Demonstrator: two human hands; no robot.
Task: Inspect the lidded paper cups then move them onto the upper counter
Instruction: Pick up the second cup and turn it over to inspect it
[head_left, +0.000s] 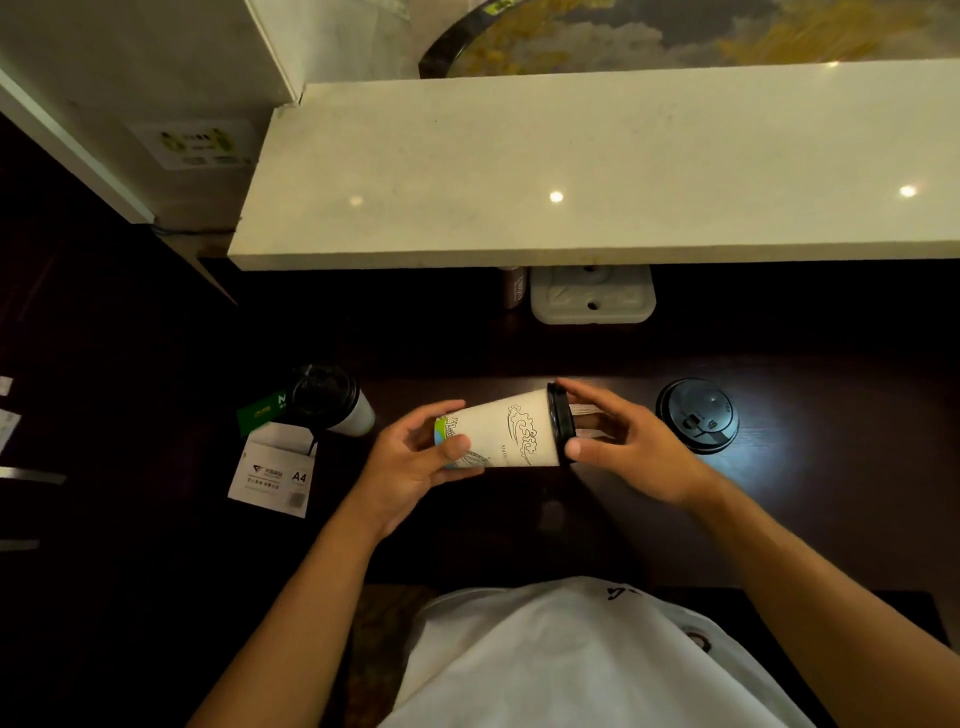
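A white paper cup (511, 434) with a black lid and a line drawing lies sideways in the air between my hands, over the dark lower counter. My left hand (415, 460) grips its base end. My right hand (623, 447) holds the lid end, thumb and fingers around the lid's rim. A second lidded cup (332, 402) stands on the lower counter to the left. A third cup (696, 415), seen from above by its black lid, stands to the right. The pale upper counter (597, 171) stretches across the top, bare.
A white A4 paper pack (275, 475) and a green card (262, 410) lie left of the cups. Under the upper counter's edge sit a white moulded tray (592, 296) and a small brown packet (514, 286). A round dark-rimmed tray (452, 47) stands behind the upper counter.
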